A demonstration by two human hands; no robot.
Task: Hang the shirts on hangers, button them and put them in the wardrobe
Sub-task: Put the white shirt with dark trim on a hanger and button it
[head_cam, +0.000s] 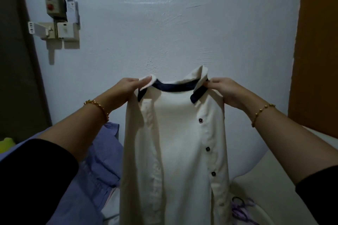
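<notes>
I've the unbuttoned cream shirt [175,142] up by its collar [173,88], left hand [128,87] and right hand [225,91] each pinching an end; a hanger, I judge, comes next.

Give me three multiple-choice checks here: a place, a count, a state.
1. The blue shirt lies: A) left of the cream shirt B) right of it C) on the wall
2. Count of dark buttons showing on the cream shirt: A) one B) three C) five
3. The cream shirt is: A) buttoned on a hanger B) folded flat C) unbuttoned, held up by left hand and right hand
Answers: 1 A, it lies at the lower left; 2 B, three run down one front edge; 3 C, both hands grip the collar, front open.
</notes>
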